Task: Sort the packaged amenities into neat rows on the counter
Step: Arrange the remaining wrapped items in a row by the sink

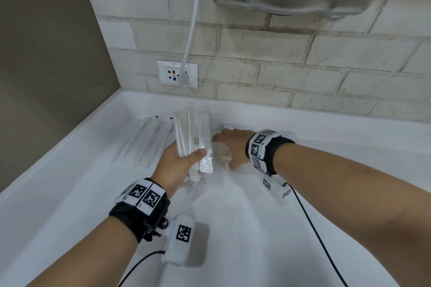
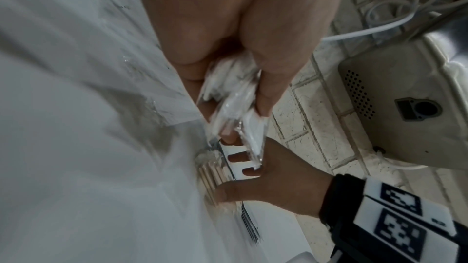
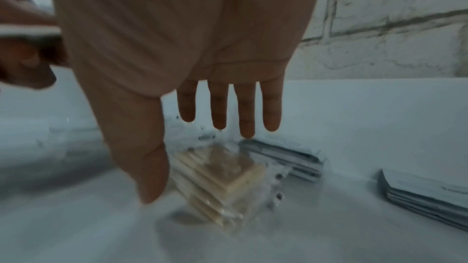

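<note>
Left hand [image 1: 177, 165] grips clear-wrapped white combs [image 1: 198, 137], perhaps several.

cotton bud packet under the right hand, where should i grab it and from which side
Take the cotton bud packet across its short sides, coming from above. It lies flat on the counter, and the open right hand hovers over it, thumb on one side, fingers on the other.

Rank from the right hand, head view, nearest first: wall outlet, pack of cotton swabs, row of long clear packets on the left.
1. Pack of cotton swabs: directly under the right hand, by its thumb.
2. Row of long clear packets: on the counter, left of the comb packs that the left hand holds.
3. Wall outlet: up on the brick wall, behind and left.
</note>
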